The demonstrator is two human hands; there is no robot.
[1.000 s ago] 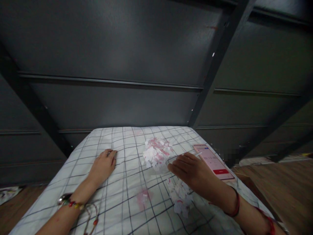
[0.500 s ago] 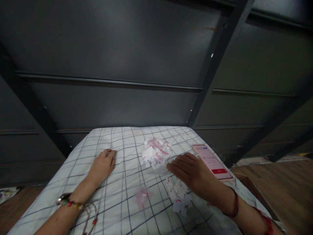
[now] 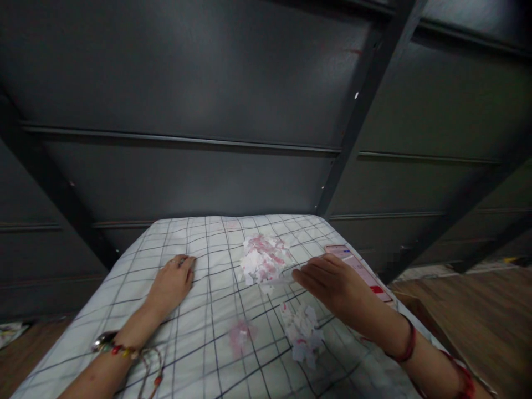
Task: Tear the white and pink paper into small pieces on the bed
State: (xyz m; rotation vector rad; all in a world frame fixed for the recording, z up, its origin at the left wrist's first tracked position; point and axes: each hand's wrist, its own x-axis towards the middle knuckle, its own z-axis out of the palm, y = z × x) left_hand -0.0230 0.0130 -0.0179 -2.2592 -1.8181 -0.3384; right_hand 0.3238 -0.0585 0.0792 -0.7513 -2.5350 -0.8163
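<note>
My left hand [image 3: 172, 282] rests palm down on the checked cloth [image 3: 220, 310], fingers loosely bent and holding nothing. Over the right side of the cloth, my right hand [image 3: 326, 280] has its fingertips pressed together. A pale, blurred paper scrap [image 3: 286, 278] shows at those fingertips, beside a heap of torn white and pink paper scraps [image 3: 264, 259]. Nearer me lies a second, smaller pile of white scraps [image 3: 303, 335] with some red marks. To its left is a small, thin pink piece [image 3: 241, 335]. The palm and inner fingers of my right hand are hidden.
A pink-edged phone [image 3: 361, 271] with a lit screen lies at the cloth's right side, partly behind my right hand. Dark metal panels [image 3: 208, 177] rise behind the far edge. Wooden flooring [image 3: 469, 299] shows at the right.
My right hand has moved slightly right and up, away from the smaller pile, and covers more of the phone. My left hand stays resting on the cloth. The view has shifted slightly.
</note>
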